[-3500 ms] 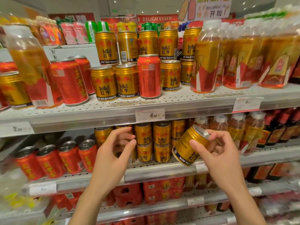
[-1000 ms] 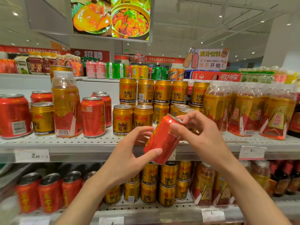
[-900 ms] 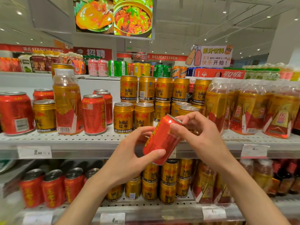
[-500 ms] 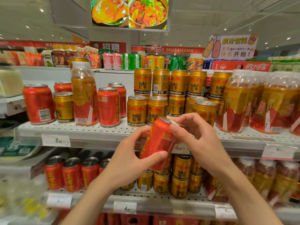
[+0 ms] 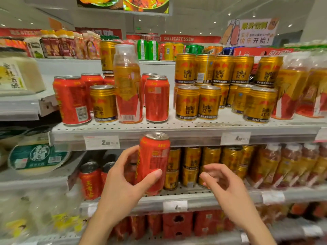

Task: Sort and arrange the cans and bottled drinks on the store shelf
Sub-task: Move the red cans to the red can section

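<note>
Left hand [image 5: 122, 181] grip clasps an upright red can [image 5: 153, 161] at mid-body, before the lower shelf [image 5: 177, 200]; right hand [image 5: 223, 184] hangs released. Rigid, smooth, likely heavy: grasp the wall, not the rim.

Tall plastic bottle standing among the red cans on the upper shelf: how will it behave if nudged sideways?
The plastic bottle is taller than the red cans beside it and narrows toward the cap, so it probably tips rather than slides. It looks full, so likely fairly heavy. A gold can stands close on its left and might catch it.
</note>
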Demonstrator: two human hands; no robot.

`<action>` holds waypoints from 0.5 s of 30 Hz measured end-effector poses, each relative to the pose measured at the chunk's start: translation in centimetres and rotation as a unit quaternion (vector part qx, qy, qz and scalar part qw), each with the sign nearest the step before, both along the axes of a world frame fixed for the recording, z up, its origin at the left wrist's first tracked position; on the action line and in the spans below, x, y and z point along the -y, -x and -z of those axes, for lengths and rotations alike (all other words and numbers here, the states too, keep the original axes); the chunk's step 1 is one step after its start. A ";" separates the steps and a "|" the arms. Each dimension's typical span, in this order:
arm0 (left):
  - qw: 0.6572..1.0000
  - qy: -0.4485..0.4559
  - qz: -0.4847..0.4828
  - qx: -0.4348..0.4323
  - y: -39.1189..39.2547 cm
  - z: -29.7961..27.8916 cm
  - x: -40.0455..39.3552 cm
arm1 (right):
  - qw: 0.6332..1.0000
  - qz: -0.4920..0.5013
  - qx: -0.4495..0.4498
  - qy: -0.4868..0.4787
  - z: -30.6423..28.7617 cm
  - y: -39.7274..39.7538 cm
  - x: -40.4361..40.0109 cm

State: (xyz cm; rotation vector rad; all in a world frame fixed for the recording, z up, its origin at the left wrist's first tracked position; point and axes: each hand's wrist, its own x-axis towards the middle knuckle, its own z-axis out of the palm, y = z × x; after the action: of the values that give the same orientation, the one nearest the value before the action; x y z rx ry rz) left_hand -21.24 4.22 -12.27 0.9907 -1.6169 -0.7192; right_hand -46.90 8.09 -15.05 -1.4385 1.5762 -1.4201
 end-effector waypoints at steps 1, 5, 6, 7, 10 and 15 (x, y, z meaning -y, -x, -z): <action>1.000 -0.006 0.004 0.000 -1.3 0.4 0.1 | 1.000 0.012 0.009 -0.009 1.0 -1.0 -0.3; 1.000 -0.027 -0.001 -0.001 -6.1 2.2 0.6 | 0.998 0.059 0.009 -0.032 3.8 -4.7 -1.7; 0.999 -0.032 -0.002 -0.002 -7.1 2.6 0.8 | 0.997 0.074 0.008 -0.032 4.5 -5.4 -2.0; 0.999 -0.037 -0.002 -0.003 -7.9 2.8 0.9 | 0.996 0.088 0.005 -0.029 5.0 -6.0 -2.3; 0.999 -0.041 -0.005 -0.016 -9.8 3.5 1.3 | 0.992 0.119 -0.009 -0.028 6.0 -7.6 -3.0; 0.999 -0.023 0.000 -0.031 -11.4 2.4 1.4 | 0.988 0.142 -0.052 -0.017 3.9 -8.6 -3.3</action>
State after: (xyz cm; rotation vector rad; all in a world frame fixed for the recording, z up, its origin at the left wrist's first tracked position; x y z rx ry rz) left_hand -9.80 2.84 -14.71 0.9925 -1.5526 -0.7830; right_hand -38.32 11.37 -18.93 -1.3276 1.9240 -1.4851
